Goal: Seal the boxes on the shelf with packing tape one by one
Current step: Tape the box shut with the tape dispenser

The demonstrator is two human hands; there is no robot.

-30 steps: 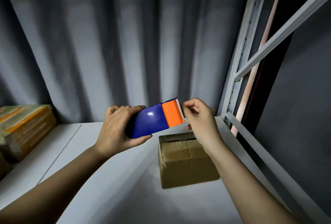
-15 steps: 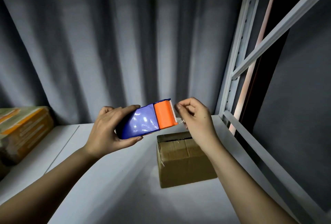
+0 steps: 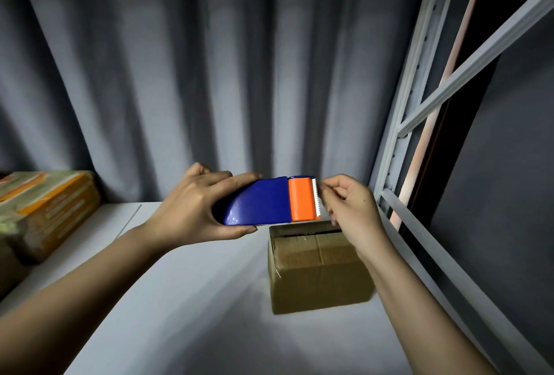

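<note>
Two bare hands hold a tape dispenser [image 3: 269,203] in the air above the white shelf [image 3: 186,299]. The left hand [image 3: 195,206] grips the blue body, fingers curled over its top and thumb under it. The right hand [image 3: 349,206] is at the orange end, its fingers [image 3: 329,187] pinched together just beside the serrated white blade [image 3: 315,197]; whether they hold the tape's end cannot be told, as no tape shows clearly.

Below the dispenser, toward the right side of the shelf, stands a small brown cardboard box [image 3: 314,266]. A dark slit shows along the far edge of its top, and a seam runs across the top flaps. Far left on the shelf lies a bundle of orange and yellow packages [image 3: 45,209], well apart from the box. Grey pleated curtain [image 3: 209,60] hangs behind, and the grey metal rack frame [image 3: 398,135] rises at the right.
</note>
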